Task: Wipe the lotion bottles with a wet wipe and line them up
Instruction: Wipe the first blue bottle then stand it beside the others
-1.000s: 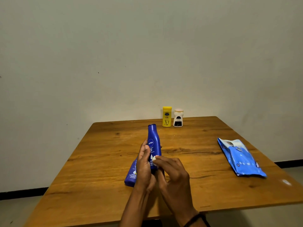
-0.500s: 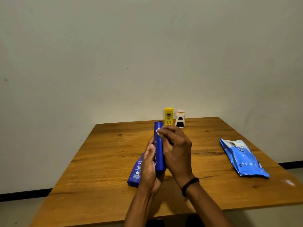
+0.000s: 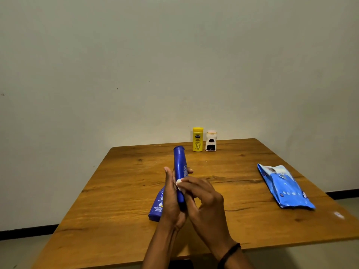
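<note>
A slim blue bottle [image 3: 179, 164] of smooth, glossy plastic is held above the tabletop [image 3: 120, 191], nearly upright and tilted slightly, its rounded upper end pointing away from the person. It is gripped low on its body by the left hand [image 3: 171, 200], whose fingers are laid almost straight along its left side, while a fingertip is seen curling round from behind on the right. A small, crumpled white wipe [image 3: 179, 183] is pinched in the fingertips of the right hand [image 3: 206, 202] and pressed against the bottle about midway along its length. A thin dark wristband [image 3: 229, 253] is worn on the right wrist. A second blue bottle [image 3: 157, 205], flatter and printed with white lettering, is laid on its side on the tabletop just behind the left hand and is partly hidden by it. At the far edge, a yellow bottle [image 3: 197, 139] with squared shoulders and a squat white bottle [image 3: 211, 141] with a dark label and a pale rounded cap are stood upright just beside each other, near the wall [image 3: 174, 55]. To the right, well apart from the hands, a soft, crinkled blue pack [image 3: 283, 186] of shiny film is laid flat. The tabletop is made of warm brown wood with a visible grain, dark knots and a long crack line across its middle. The wall is plain, matt and pale.
</note>
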